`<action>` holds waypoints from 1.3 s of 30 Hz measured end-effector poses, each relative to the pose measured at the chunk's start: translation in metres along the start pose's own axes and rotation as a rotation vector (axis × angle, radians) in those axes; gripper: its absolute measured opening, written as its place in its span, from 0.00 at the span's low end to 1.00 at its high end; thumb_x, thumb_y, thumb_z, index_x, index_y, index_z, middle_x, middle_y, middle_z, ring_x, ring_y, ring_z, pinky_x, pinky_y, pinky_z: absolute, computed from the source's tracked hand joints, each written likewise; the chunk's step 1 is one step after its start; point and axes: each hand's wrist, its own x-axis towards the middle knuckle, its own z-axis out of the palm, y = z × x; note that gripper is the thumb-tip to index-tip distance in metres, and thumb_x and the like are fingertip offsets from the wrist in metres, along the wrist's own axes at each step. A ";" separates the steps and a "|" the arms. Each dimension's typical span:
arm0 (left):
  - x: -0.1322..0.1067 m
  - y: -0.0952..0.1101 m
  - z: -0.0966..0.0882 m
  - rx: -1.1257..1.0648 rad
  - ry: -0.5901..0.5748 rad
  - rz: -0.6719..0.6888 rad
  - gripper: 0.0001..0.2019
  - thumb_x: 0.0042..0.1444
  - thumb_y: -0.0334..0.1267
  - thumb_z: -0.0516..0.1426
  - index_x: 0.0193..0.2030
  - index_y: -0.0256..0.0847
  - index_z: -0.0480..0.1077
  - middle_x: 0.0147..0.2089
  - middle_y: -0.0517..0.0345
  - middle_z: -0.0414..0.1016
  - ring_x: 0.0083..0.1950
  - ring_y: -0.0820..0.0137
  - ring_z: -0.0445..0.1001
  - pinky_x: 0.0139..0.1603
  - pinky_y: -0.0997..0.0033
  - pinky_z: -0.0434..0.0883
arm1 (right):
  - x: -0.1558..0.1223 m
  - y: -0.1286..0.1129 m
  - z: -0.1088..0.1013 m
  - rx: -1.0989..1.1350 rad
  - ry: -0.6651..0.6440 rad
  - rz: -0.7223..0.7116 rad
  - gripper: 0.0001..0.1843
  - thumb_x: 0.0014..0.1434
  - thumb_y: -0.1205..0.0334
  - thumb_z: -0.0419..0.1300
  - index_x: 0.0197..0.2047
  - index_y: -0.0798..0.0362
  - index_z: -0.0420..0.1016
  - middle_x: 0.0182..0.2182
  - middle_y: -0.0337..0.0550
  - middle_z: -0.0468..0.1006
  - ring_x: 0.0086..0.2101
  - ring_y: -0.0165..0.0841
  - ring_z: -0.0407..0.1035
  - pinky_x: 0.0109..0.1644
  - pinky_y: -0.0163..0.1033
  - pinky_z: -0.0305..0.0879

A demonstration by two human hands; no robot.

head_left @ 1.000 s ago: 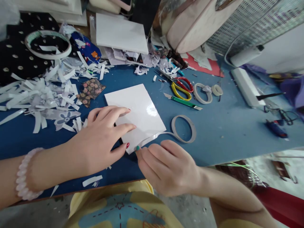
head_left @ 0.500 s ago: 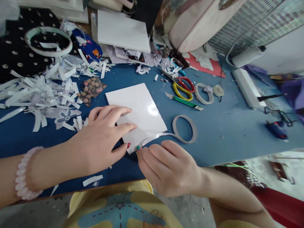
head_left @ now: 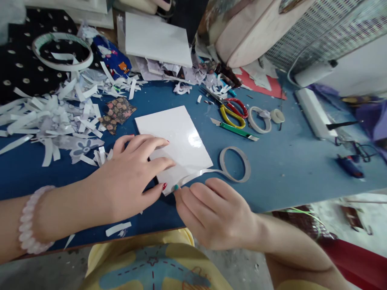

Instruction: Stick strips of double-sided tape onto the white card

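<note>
A glossy white square board (head_left: 178, 137) lies on the blue table. My left hand (head_left: 130, 173) rests on its left side with the fingers spread. My right hand (head_left: 214, 213) is closed at the board's near corner, its thumb and fingers pinching a loose strip of white tape (head_left: 193, 176). From there the strip runs along the near edge of the board to a tape roll (head_left: 245, 164), which lies flat to the right. The fingertips of my right hand are partly hidden behind its knuckles.
Scissors (head_left: 232, 117) with red and yellow handles, a green craft knife (head_left: 237, 131) and smaller tape rolls (head_left: 260, 119) lie beyond the board. A heap of white paper strips (head_left: 51, 117) covers the left. A white board (head_left: 157, 38) sits on scraps at the back.
Almost nothing differs. Both hands keep their places on the board and the tape; the view has shifted very slightly.
</note>
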 end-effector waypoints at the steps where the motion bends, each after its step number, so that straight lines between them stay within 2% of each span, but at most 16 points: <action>1: 0.000 0.000 0.000 0.002 0.005 0.003 0.15 0.61 0.35 0.52 0.53 0.45 0.73 0.64 0.45 0.66 0.66 0.48 0.63 0.60 0.37 0.60 | 0.000 0.000 0.000 -0.002 -0.002 -0.002 0.11 0.59 0.73 0.56 0.27 0.56 0.75 0.24 0.45 0.74 0.29 0.35 0.59 0.29 0.42 0.48; 8: 0.000 0.000 0.000 -0.005 -0.001 0.003 0.15 0.61 0.35 0.53 0.53 0.45 0.73 0.65 0.45 0.65 0.66 0.47 0.62 0.61 0.37 0.59 | 0.002 0.000 -0.001 0.013 -0.030 -0.001 0.11 0.59 0.73 0.56 0.27 0.56 0.74 0.22 0.43 0.70 0.27 0.34 0.57 0.28 0.41 0.48; 17: -0.001 -0.003 0.002 -0.008 0.030 0.031 0.15 0.61 0.35 0.53 0.53 0.44 0.73 0.64 0.44 0.66 0.66 0.48 0.63 0.63 0.37 0.58 | 0.003 -0.002 -0.005 -0.013 -0.061 0.011 0.11 0.59 0.73 0.56 0.27 0.56 0.74 0.24 0.45 0.72 0.28 0.34 0.58 0.29 0.42 0.50; 19: -0.001 -0.008 -0.002 -0.009 0.029 0.102 0.12 0.63 0.35 0.53 0.49 0.44 0.74 0.62 0.47 0.70 0.65 0.50 0.65 0.65 0.38 0.57 | 0.003 -0.002 -0.005 -0.016 -0.063 0.009 0.11 0.59 0.73 0.56 0.27 0.56 0.74 0.25 0.45 0.73 0.28 0.35 0.59 0.29 0.42 0.50; 21: 0.002 -0.012 -0.007 0.007 -0.014 0.249 0.12 0.66 0.33 0.51 0.46 0.46 0.75 0.59 0.52 0.75 0.63 0.57 0.69 0.69 0.43 0.55 | 0.002 -0.001 -0.005 -0.018 -0.057 0.009 0.12 0.60 0.73 0.55 0.28 0.56 0.75 0.25 0.46 0.74 0.28 0.35 0.59 0.29 0.42 0.50; 24: 0.006 -0.016 -0.017 0.016 -0.114 0.444 0.20 0.69 0.28 0.46 0.45 0.52 0.78 0.50 0.59 0.81 0.57 0.66 0.75 0.70 0.54 0.59 | 0.001 0.001 -0.004 -0.011 -0.034 0.014 0.12 0.61 0.73 0.55 0.29 0.57 0.77 0.26 0.46 0.76 0.28 0.35 0.60 0.29 0.42 0.51; 26: 0.008 -0.016 -0.021 -0.039 -0.154 0.449 0.21 0.68 0.28 0.47 0.46 0.54 0.79 0.49 0.60 0.82 0.55 0.67 0.77 0.67 0.59 0.65 | -0.001 0.003 -0.003 -0.003 -0.021 0.016 0.11 0.62 0.73 0.55 0.31 0.58 0.78 0.28 0.47 0.78 0.29 0.34 0.61 0.29 0.41 0.52; 28: 0.008 -0.017 -0.022 -0.080 -0.177 0.441 0.20 0.67 0.28 0.50 0.47 0.55 0.79 0.51 0.59 0.82 0.57 0.65 0.77 0.66 0.60 0.67 | -0.003 0.005 -0.001 0.004 -0.008 0.018 0.10 0.62 0.73 0.56 0.33 0.58 0.78 0.30 0.47 0.79 0.29 0.33 0.62 0.29 0.41 0.53; 34: 0.003 -0.022 -0.023 0.145 -0.207 0.594 0.24 0.66 0.22 0.44 0.56 0.43 0.75 0.59 0.51 0.77 0.65 0.63 0.70 0.68 0.57 0.64 | -0.012 0.017 0.000 0.124 0.022 0.144 0.06 0.64 0.70 0.61 0.34 0.56 0.77 0.28 0.41 0.78 0.30 0.31 0.65 0.32 0.40 0.59; 37: 0.003 -0.025 -0.022 0.100 -0.203 0.601 0.22 0.66 0.23 0.47 0.54 0.47 0.76 0.59 0.55 0.77 0.65 0.64 0.70 0.69 0.59 0.64 | -0.020 0.029 -0.002 0.189 0.019 0.248 0.04 0.65 0.66 0.61 0.37 0.55 0.75 0.33 0.43 0.79 0.34 0.33 0.68 0.37 0.40 0.63; 39: 0.004 -0.027 -0.021 0.051 -0.217 0.580 0.21 0.64 0.24 0.50 0.53 0.50 0.77 0.60 0.58 0.76 0.66 0.65 0.69 0.71 0.59 0.60 | -0.025 0.037 -0.003 0.192 -0.018 0.309 0.04 0.66 0.64 0.61 0.41 0.55 0.74 0.36 0.47 0.78 0.37 0.36 0.68 0.40 0.42 0.65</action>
